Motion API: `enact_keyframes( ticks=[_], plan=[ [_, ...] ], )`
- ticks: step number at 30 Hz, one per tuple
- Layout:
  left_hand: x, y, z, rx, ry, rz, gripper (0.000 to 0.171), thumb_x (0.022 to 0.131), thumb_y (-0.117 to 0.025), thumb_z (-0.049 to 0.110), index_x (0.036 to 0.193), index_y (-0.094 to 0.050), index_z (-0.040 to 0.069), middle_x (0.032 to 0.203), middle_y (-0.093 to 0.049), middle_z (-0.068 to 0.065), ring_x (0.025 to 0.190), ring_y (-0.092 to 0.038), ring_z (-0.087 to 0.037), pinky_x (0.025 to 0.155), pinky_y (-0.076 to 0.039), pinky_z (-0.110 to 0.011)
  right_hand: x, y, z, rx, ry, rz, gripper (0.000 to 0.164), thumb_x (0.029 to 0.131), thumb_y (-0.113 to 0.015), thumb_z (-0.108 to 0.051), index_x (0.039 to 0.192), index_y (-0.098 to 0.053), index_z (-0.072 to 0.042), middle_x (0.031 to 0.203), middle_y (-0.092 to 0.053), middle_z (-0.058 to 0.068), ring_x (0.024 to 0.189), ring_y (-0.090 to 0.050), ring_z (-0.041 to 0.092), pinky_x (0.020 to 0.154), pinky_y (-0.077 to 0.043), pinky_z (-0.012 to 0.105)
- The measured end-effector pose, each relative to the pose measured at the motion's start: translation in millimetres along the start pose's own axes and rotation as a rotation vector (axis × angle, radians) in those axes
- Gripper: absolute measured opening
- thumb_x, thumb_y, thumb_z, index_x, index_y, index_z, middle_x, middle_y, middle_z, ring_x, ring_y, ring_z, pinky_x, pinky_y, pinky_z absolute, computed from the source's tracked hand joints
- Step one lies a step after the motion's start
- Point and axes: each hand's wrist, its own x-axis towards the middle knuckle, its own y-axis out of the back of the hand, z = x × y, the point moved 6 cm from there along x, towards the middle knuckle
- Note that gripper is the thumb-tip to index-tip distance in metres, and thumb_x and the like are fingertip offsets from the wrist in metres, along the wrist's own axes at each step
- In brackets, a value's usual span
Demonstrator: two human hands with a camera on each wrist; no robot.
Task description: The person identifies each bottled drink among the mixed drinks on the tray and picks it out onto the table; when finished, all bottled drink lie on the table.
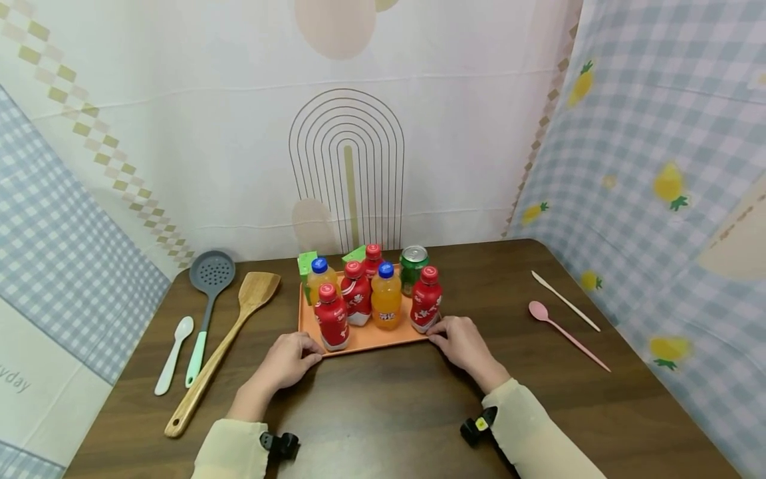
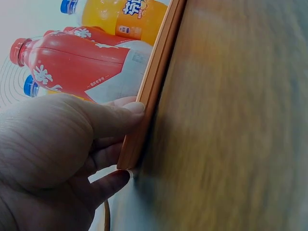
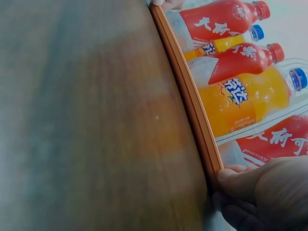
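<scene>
An orange tray [image 1: 366, 340] carries several drink bottles and a green can [image 1: 413, 268]. My left hand [image 1: 290, 360] grips its near left corner, thumb [image 2: 130, 111] on the rim and a fingertip at the underside. At the near right corner, my right hand [image 1: 463, 344] pinches the rim, the thumb on its front side. A red bottle [image 1: 332, 319] stands beside the left fingers, another red bottle [image 1: 426, 303] beside the right ones. Between them are orange soda bottles [image 1: 386, 299] with blue caps and more red bottles. Green packs [image 1: 306, 261] are partly hidden behind.
On the left lie a grey skimmer [image 1: 213, 271], a wooden spatula [image 1: 239, 319] and a white spoon [image 1: 175, 356]. A pink spoon [image 1: 568, 336] and a thin pale stick-like utensil [image 1: 565, 301] lie on the right. Patterned cloth [image 1: 239, 166] hangs behind the wooden table [image 1: 371, 412].
</scene>
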Motion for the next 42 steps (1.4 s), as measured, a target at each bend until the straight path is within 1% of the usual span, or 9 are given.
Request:
enact_keyframes(
  ticks=[6,10,13,17,20,23,29,33,42],
  plan=[
    [-6.3,5.0,-2.8,0.038,0.026,-0.011,0.013,0.079,-0.078,0.012,0.076,-0.076,0.024,0.075,-0.062,0.017,0.073,-0.057,-0.006,0.076,-0.048,-0.036,11.9,-4.3,-3.4,-0.005,0.034,-0.01,0.004,0.081,-0.078,-0.015,0.085,-0.079,-0.016,0.086,-0.069,-0.005,0.079,-0.061,0.011,0.078,-0.052,0.035],
    [-8.2,6.7,-4.2,0.046,0.012,-0.021,0.009,0.08,-0.078,0.016,0.076,-0.076,0.023,0.074,-0.062,0.018,0.072,-0.058,-0.005,0.074,-0.047,-0.036,20.6,-7.0,-3.0,0.009,0.047,-0.028,0.004,0.081,-0.078,-0.014,0.085,-0.079,-0.017,0.084,-0.068,-0.005,0.079,-0.061,0.011,0.078,-0.052,0.035],
    [-9.2,6.8,-6.0,0.023,-0.025,-0.026,0.004,0.081,-0.077,0.02,0.078,-0.077,0.02,0.074,-0.062,0.02,0.072,-0.058,-0.004,0.073,-0.047,-0.034,27.6,-7.9,-2.2,0.023,0.056,-0.038,0.005,0.082,-0.077,-0.013,0.084,-0.079,-0.017,0.084,-0.068,-0.005,0.082,-0.063,0.013,0.08,-0.052,0.037],
    [-9.7,6.7,-7.8,-0.01,-0.098,-0.023,0.006,0.082,-0.077,0.023,0.081,-0.078,0.017,0.075,-0.063,0.021,0.073,-0.058,-0.002,0.073,-0.048,-0.032,38.6,-9.0,0.1,0.049,0.05,-0.064,0.006,0.082,-0.076,-0.013,0.085,-0.078,-0.017,0.089,-0.07,-0.004,0.089,-0.064,0.016,0.085,-0.051,0.041],
    [-9.4,6.4,-7.6,-0.029,-0.146,-0.026,0.007,0.083,-0.076,0.023,0.083,-0.078,0.016,0.075,-0.063,0.021,0.074,-0.059,-0.001,0.071,-0.048,-0.03,47.7,-11.4,2.6,0.075,0.038,-0.092,0.006,0.083,-0.076,-0.013,0.087,-0.078,-0.017,0.09,-0.071,-0.004,0.09,-0.063,0.017,0.086,-0.051,0.041],
    [-8.5,4.9,-6.5,-0.046,-0.167,-0.038,0.004,0.084,-0.075,0.02,0.083,-0.078,0.017,0.076,-0.064,0.021,0.074,-0.059,-0.001,0.071,-0.047,-0.028,56.7,-13.7,4.8,0.092,0.036,-0.107,0.007,0.084,-0.075,-0.012,0.087,-0.078,-0.017,0.09,-0.071,-0.003,0.09,-0.063,0.018,0.086,-0.05,0.041],
    [-7.4,0.0,-0.1,-0.067,-0.17,-0.032,0.007,0.081,-0.077,0.015,0.084,-0.078,0.021,0.079,-0.066,0.02,0.078,-0.061,-0.003,0.075,-0.048,-0.032,72.2,-15.9,9.2,0.092,0.012,-0.127,0.008,0.085,-0.073,-0.011,0.09,-0.078,-0.015,0.096,-0.072,0.001,0.099,-0.064,0.022,0.09,-0.048,0.043],
    [-7.3,-3.9,6.1,-0.08,-0.182,-0.036,0.007,0.081,-0.078,0.014,0.085,-0.079,0.02,0.082,-0.068,0.018,0.082,-0.062,-0.006,0.077,-0.048,-0.034,80.2,-16.1,12.3,0.086,0.018,-0.126,0.009,0.086,-0.072,-0.009,0.092,-0.078,-0.013,0.099,-0.072,0.003,0.102,-0.063,0.024,0.091,-0.048,0.044],
    [-6.9,-12.1,22.0,-0.123,-0.232,-0.1,0.01,0.082,-0.076,0.012,0.091,-0.078,0.015,0.089,-0.069,0.011,0.084,-0.062,-0.007,0.076,-0.049,-0.031,95.0,-18.9,19.3,0.099,0.02,-0.134,0.011,0.087,-0.071,-0.01,0.095,-0.078,-0.014,0.105,-0.071,0.004,0.106,-0.062,0.024,0.095,-0.045,0.045]
  ],
)
